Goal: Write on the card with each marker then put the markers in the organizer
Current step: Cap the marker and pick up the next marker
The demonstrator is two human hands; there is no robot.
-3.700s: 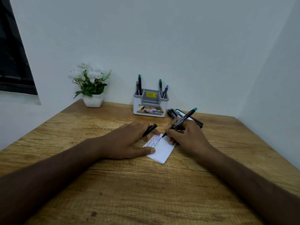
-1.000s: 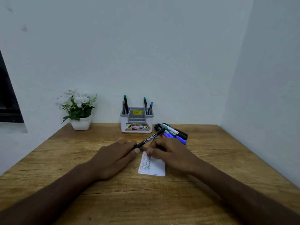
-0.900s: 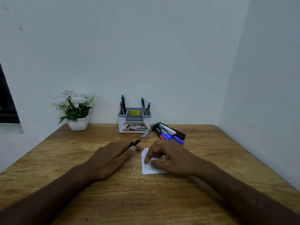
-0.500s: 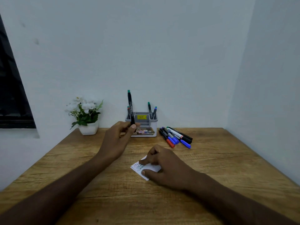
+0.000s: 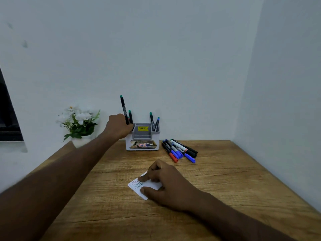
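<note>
The left hand [image 5: 119, 126] grips a green-capped marker [image 5: 124, 109] upright, just over the left compartment of the organizer [image 5: 142, 139]; a good drop means keeping it vertical, clearing the markers already standing there, and letting go only once the tip is inside. The organizer's yellow sticker [image 5: 143, 128] looks like a price tag, unreadable. The right hand [image 5: 165, 185] pinches the card [image 5: 144, 186], its handwriting illegible. Loose markers [image 5: 179, 150] lie beside the organizer.
</note>
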